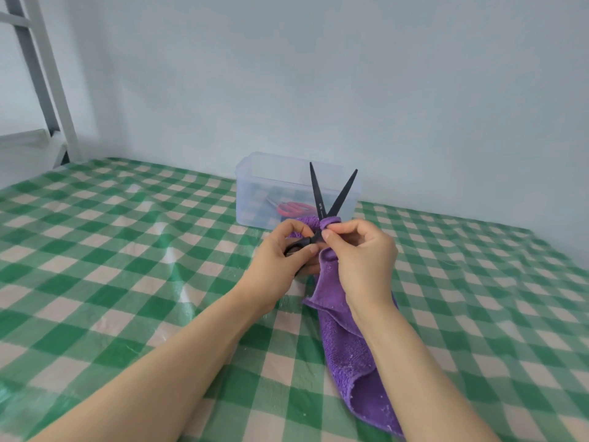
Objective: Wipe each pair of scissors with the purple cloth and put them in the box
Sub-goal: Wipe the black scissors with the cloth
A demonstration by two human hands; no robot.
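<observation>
A green-checked tablecloth (127, 250), pale wall (382, 74) and metal frame (51, 74).

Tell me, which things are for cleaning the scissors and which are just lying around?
For the job: black scissors held in the left hand, purple cloth pinched round them by the right hand, clear box, red scissors already inside it.
Just there: green checked tablecloth, grey metal frame at the back left.
</observation>
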